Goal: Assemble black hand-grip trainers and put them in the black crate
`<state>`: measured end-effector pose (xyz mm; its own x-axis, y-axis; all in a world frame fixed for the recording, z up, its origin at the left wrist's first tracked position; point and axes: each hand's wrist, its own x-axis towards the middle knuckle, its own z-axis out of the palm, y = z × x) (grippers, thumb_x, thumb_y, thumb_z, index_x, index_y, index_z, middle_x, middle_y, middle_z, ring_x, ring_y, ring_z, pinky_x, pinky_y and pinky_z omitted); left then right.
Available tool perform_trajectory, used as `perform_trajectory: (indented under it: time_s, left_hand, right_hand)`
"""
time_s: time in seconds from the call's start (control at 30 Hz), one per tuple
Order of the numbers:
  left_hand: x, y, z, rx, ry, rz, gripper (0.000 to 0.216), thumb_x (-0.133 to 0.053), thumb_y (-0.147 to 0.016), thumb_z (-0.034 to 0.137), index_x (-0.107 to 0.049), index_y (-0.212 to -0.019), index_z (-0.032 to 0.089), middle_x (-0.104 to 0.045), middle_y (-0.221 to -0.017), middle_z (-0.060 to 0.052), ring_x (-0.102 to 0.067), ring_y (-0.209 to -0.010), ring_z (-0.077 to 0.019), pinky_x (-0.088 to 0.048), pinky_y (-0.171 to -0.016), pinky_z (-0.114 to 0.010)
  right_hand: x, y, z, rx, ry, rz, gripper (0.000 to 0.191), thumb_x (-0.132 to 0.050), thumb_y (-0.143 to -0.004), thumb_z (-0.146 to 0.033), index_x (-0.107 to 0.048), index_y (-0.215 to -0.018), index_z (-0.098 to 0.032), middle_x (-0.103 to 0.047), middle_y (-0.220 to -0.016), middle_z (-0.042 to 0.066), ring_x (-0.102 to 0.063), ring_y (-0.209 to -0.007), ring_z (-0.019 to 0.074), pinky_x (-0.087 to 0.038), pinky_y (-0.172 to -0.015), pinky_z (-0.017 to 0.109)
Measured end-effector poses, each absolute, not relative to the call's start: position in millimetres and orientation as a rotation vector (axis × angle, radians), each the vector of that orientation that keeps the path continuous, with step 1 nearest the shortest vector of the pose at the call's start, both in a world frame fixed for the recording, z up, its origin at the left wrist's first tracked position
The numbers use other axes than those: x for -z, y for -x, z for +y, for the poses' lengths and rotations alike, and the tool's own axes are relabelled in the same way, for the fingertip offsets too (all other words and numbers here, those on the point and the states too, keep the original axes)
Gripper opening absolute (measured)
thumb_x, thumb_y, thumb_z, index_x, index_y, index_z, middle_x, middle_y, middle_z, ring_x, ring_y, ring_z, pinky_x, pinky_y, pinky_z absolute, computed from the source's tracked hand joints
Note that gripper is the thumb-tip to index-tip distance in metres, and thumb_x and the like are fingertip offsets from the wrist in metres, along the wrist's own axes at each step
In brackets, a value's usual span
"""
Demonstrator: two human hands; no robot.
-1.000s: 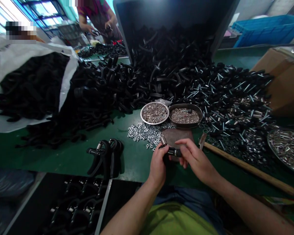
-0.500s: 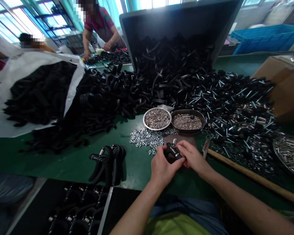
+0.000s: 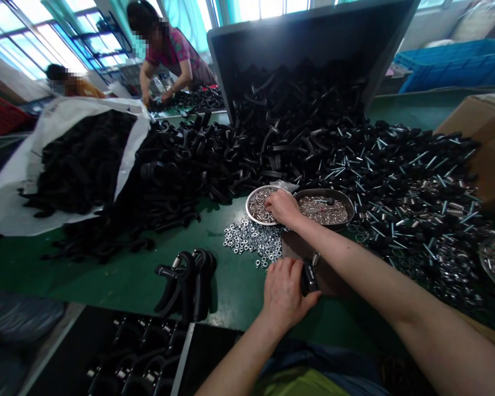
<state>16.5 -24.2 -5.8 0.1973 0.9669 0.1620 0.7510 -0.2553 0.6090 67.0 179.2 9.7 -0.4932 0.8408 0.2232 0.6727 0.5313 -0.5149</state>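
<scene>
My left hand [image 3: 286, 291] is closed around a black hand-grip part [image 3: 308, 276] with a small metal spring at its top, holding it over a brown pad [image 3: 330, 281] near the front of the green table [image 3: 119, 275]. My right hand [image 3: 282, 207] reaches forward into the round metal dish [image 3: 253, 198] of small silver pieces, its fingers curled down among them. I cannot make out whether they pinch one. An oval dish [image 3: 334, 193] of small metal parts stands just right of it. Loose silver nuts [image 3: 251, 242] lie scattered between the dishes and my left hand.
Huge heaps of black handles [image 3: 198, 154] and bolts [image 3: 400, 165] cover the back of the table, spilling from a tipped grey bin [image 3: 313, 33]. Assembled grippers [image 3: 187, 278] stand at front left above a tray of more [image 3: 136, 357]. Two people work at the far left.
My right hand has let go of the black part and reached forward into the round dish. My left hand keeps the part, now lower and nearer to me.
</scene>
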Motion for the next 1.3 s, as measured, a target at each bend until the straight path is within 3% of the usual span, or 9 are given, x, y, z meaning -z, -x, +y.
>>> perform_trajectory:
  time_s: [0.2,0.3,0.4,0.5,0.6,0.73,1.0,1.13,1.3]
  left_hand:
    - [10.3,-16.1,-23.9,-0.698,-2.174,1.641,0.058,-0.073,-0.064,0.045,-0.054,-0.112,0.019,-0.057,-0.106,-0.011,-0.050,-0.099,-0.0294,-0.040,-0.086,-0.045]
    - [9.5,-17.2,-22.9,-0.631,-2.191,1.689,0.055,-0.073,-0.063,0.043,-0.055,-0.109,0.019,-0.057,-0.104,-0.008,-0.051,-0.097,-0.0273,-0.042,-0.085,-0.043]
    - [9.1,-17.6,-20.9,-0.598,-2.199,1.702,0.054,-0.073,-0.062,0.045,-0.056,-0.106,0.019,-0.057,-0.102,-0.007,-0.051,-0.096,-0.0260,-0.043,-0.085,-0.041]
    - [9.3,-17.1,-18.6,-0.591,-2.196,1.701,0.055,-0.074,-0.062,0.045,-0.056,-0.107,0.019,-0.057,-0.102,-0.007,-0.050,-0.096,-0.0255,-0.043,-0.085,-0.040]
    - [8.8,-16.5,-17.5,-0.583,-2.198,1.691,0.054,-0.074,-0.062,0.044,-0.056,-0.106,0.019,-0.057,-0.102,-0.007,-0.051,-0.097,-0.0252,-0.043,-0.085,-0.039]
    - [7.6,-16.3,-18.0,-0.572,-2.193,1.686,0.051,-0.074,-0.063,0.043,-0.056,-0.105,0.021,-0.057,-0.100,-0.006,-0.051,-0.096,-0.0245,-0.043,-0.084,-0.038]
    - [8.5,-17.7,-17.3,-0.575,-2.198,1.705,0.052,-0.074,-0.061,0.044,-0.056,-0.102,0.019,-0.057,-0.099,-0.006,-0.052,-0.095,-0.0246,-0.043,-0.084,-0.038]
    - [8.5,-18.0,-17.0,-0.567,-2.207,1.715,0.046,-0.070,-0.065,0.045,-0.056,-0.100,0.018,-0.058,-0.097,-0.007,-0.052,-0.093,-0.0246,-0.043,-0.083,-0.038]
    - [9.0,-17.1,-16.9,-0.560,-2.214,1.695,0.051,-0.074,-0.062,0.044,-0.056,-0.103,0.019,-0.057,-0.100,-0.006,-0.051,-0.096,-0.0248,-0.043,-0.085,-0.039]
  right_hand:
    - [-18.7,-72.9,174.8,-0.604,1.230,-2.077,0.010,-0.050,-0.075,-0.013,-0.056,-0.068,-0.016,-0.066,-0.084,0.009,-0.058,-0.086,0.0213,-0.042,-0.082,0.038]
    - [-31.5,-86.2,163.8,-0.706,1.215,-1.950,0.009,-0.045,-0.077,-0.014,-0.047,-0.070,-0.019,-0.066,-0.085,0.006,-0.061,-0.076,0.0158,-0.049,-0.072,0.033]
    - [-43.3,-110.6,138.3,-1.020,1.098,-1.721,0.006,-0.042,-0.083,-0.019,-0.041,-0.077,-0.021,-0.062,-0.074,0.000,-0.060,-0.062,0.0116,-0.050,-0.057,0.027]
    - [-47.1,-141.3,102.7,-1.396,1.030,-1.573,0.010,-0.050,-0.082,-0.029,-0.044,-0.079,-0.022,-0.053,-0.059,-0.006,-0.052,-0.047,0.0093,-0.044,-0.044,0.023]
    - [-38.8,-167.5,69.9,-1.505,1.207,-1.763,0.013,-0.057,-0.078,-0.031,-0.055,-0.075,-0.019,-0.048,-0.050,-0.007,-0.045,-0.040,0.0073,-0.035,-0.039,0.021]
    - [-18.2,-184.6,46.0,-1.398,1.354,-1.986,0.012,-0.050,-0.080,-0.022,-0.061,-0.082,-0.017,-0.056,-0.058,-0.004,-0.051,-0.046,0.0084,-0.040,-0.047,0.023]
    - [-17.2,-172.3,40.2,-0.854,1.320,-2.393,0.027,-0.045,-0.077,-0.009,-0.045,-0.103,-0.018,-0.061,-0.071,0.000,-0.058,-0.066,0.0153,-0.039,-0.061,0.026]
    - [-27.1,-158.4,30.9,-0.454,1.220,-2.817,0.021,-0.053,-0.075,-0.014,-0.050,-0.095,-0.016,-0.064,-0.084,0.008,-0.058,-0.078,0.0211,-0.038,-0.062,0.029]
    - [-34.5,-174.8,57.2,-0.498,1.334,-2.788,0.017,-0.048,-0.086,-0.025,-0.057,-0.100,-0.021,-0.066,-0.090,0.003,-0.058,-0.081,0.0156,-0.040,-0.068,0.025]
